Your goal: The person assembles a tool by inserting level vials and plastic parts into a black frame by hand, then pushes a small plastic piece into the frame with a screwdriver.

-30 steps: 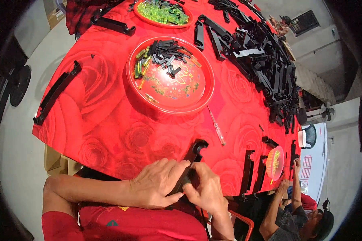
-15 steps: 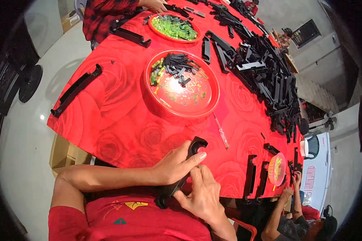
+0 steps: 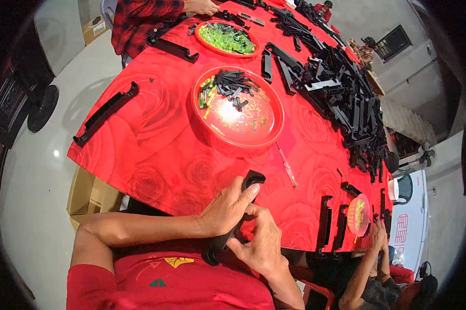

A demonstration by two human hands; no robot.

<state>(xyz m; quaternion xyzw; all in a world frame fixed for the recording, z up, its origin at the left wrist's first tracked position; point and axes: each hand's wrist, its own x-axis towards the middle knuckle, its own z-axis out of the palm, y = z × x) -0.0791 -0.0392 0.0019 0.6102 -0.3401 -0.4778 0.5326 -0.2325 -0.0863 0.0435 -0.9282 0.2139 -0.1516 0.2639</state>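
Observation:
A long black plastic bracket with a curved, hooked end is held slantwise between my hands at the table's front edge, close to my red shirt. My left hand wraps around its upper half, thumb lying near the hooked end. Lower down, my right hand grips its side, with bent fingers against the middle and the thumb by the lower part. The hands hide much of the bracket's middle. Beyond them sits a round red tray with small black pieces and yellow-green tubes in it.
A clear-handled screwdriver lies right of the tray. Single black brackets lie at the left edge and right front. A large heap of black parts covers the far right. Co-workers' hands work at right and far left.
My hands stay on the black bracket; its hooked end has risen slightly. The whole view has shifted a little. At the right, the co-worker's hands have come closer together.

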